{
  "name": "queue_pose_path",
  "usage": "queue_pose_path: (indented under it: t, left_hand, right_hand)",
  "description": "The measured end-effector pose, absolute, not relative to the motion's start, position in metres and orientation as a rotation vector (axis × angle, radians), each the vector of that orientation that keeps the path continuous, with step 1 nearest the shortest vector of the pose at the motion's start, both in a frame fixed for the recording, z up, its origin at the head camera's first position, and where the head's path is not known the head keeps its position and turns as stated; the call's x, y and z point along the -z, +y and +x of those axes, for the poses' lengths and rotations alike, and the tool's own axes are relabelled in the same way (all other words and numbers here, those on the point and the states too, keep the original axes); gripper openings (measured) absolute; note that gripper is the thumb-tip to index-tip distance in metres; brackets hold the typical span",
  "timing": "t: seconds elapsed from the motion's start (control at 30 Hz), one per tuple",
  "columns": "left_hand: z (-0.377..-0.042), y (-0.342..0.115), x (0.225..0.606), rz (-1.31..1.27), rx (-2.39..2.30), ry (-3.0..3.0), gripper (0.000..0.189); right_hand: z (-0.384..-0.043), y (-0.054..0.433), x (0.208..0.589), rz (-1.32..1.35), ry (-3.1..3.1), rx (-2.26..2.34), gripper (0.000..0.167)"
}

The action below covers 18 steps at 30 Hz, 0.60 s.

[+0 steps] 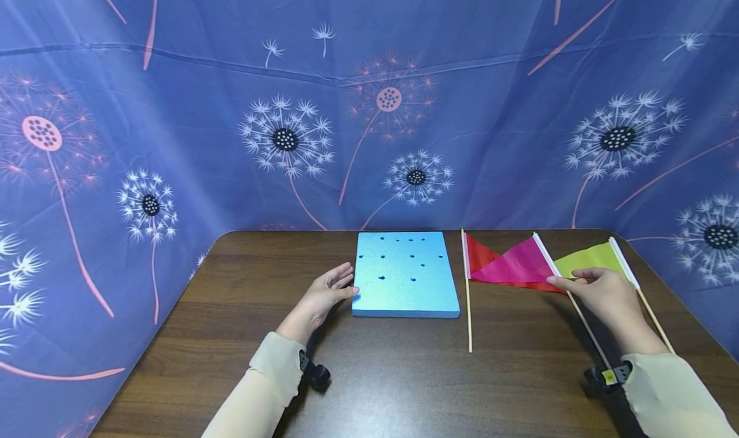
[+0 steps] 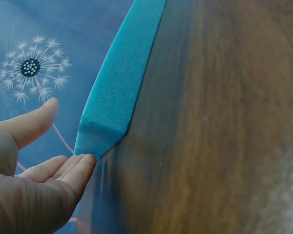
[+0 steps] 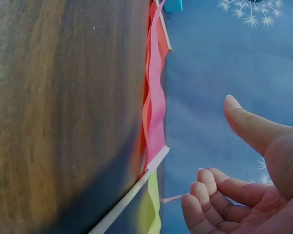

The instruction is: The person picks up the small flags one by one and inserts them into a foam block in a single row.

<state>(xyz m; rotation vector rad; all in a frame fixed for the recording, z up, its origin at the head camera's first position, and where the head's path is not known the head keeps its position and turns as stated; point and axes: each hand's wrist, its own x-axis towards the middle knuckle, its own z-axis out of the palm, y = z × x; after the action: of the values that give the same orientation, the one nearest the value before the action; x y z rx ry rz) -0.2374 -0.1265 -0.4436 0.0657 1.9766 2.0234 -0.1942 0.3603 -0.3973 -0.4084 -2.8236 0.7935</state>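
A light-blue board (image 1: 435, 297) with several small holes lies flat on the table. My left hand (image 1: 316, 302) is at its left side, fingers loosely extended; in the left wrist view the fingertips meet a corner of the board (image 2: 112, 92). To the right lie three small flags on thin sticks: a red flag (image 1: 478, 253), a pink flag (image 1: 516, 261) overlapping it, and a yellow-green flag (image 1: 594, 258). Over the pink flag's stick hovers my right hand (image 1: 614, 300). In the right wrist view its thumb and fingers are spread apart, with nothing between them, beside the stick (image 3: 122, 204).
The dark wooden table (image 1: 398, 380) has rounded far corners. Right behind it hangs a blue cloth (image 1: 491, 188) with a dandelion print. A small black camera (image 1: 316, 375) is strapped to the left wrist, another (image 1: 597, 379) to the right.
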Motion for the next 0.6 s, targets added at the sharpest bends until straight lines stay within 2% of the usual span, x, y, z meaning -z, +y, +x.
queue_pose_path:
  t: [0.17,0.43,0.6]
  left_hand:
    - [-0.236,-0.125,0.445,0.037,-2.017,1.993,0.068]
    - [-0.237,-0.122,0.451,0.034,-2.008,2.014,0.066]
    - [-0.236,-0.122,0.452,0.034,-1.99,2.028,0.066]
  right_hand:
    - [-0.193,0.366,0.403,-0.417,-2.862,-0.776,0.066]
    - [-0.19,0.374,0.409,-0.527,-2.933,-0.826,0.074]
    - [-0.189,0.379,0.412,-0.562,-2.966,-0.84,0.073]
